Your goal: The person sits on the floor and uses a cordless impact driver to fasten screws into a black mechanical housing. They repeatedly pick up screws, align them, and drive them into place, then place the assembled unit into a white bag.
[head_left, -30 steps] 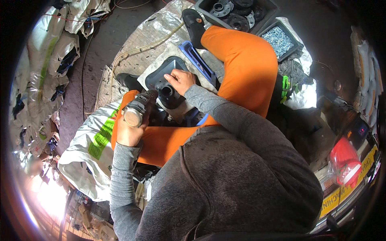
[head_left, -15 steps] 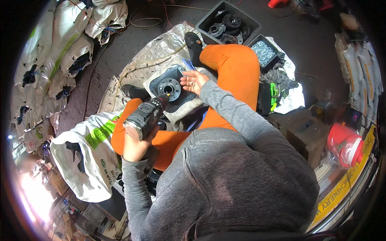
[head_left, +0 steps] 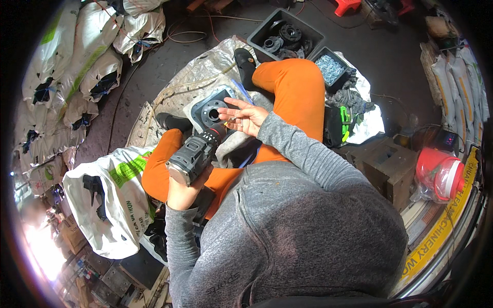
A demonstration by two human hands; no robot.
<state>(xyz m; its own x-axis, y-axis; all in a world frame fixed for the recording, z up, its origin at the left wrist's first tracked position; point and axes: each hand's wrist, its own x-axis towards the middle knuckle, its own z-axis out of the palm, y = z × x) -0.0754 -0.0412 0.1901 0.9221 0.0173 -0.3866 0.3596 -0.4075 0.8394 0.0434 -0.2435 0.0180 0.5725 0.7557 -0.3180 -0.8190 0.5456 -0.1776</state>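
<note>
My left hand (head_left: 186, 191) is wrapped around the grip of a dark grey cordless drill (head_left: 191, 156), its front end pointing up and right. Just beyond the drill's tip sits a round grey flange (head_left: 208, 114) with a dark centre hole and smaller holes around it. This flange rests on a square grey metal piece (head_left: 196, 109) between my legs. Over the flange's right edge reaches my right hand (head_left: 245, 119), fingers stretched out and apart, close to the drill tip. Whether something small lies in its palm is too unclear to tell.
Beyond my right foot stands a grey bin (head_left: 313, 45) of dark round metal parts, beside a small bin of screws (head_left: 331, 69). A white sack (head_left: 110, 205) lies at my left. Wooden blocks (head_left: 385, 167) and a red container (head_left: 436, 174) are on the right.
The drill has shifted right with my left hand, its tip now nearer my right hand. My right hand has lowered slightly, and its fingers now overlap the flange's edge.
</note>
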